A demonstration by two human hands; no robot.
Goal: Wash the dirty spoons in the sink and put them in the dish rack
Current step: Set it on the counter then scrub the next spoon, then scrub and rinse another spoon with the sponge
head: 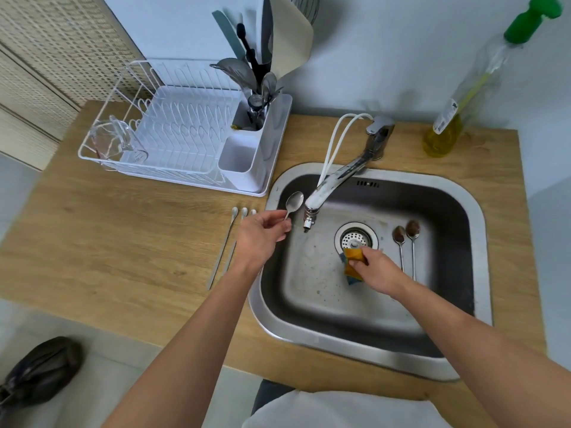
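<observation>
The left hand (262, 233), arm extended over the sink (475, 211) rim, pinched a clean spoon (294, 202) by its handle, bowl upward beside the faucet (330, 188), while the right hand (375, 270) clenched a sponge (353, 261) near the drain, two dirty spoons (406, 239) lying alongside in the basin.

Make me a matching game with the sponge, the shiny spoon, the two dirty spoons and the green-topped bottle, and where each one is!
Things:
1. sponge
2. shiny spoon
3. two dirty spoons
4. green-topped bottle

Places:
A. lying on the sink floor, right of the drain
B. held in the left hand, near the tap
C. standing on the counter behind the sink
D. gripped in the right hand, by the drain

Pairs: 1-D, 2-B, 3-A, 4-C
</observation>
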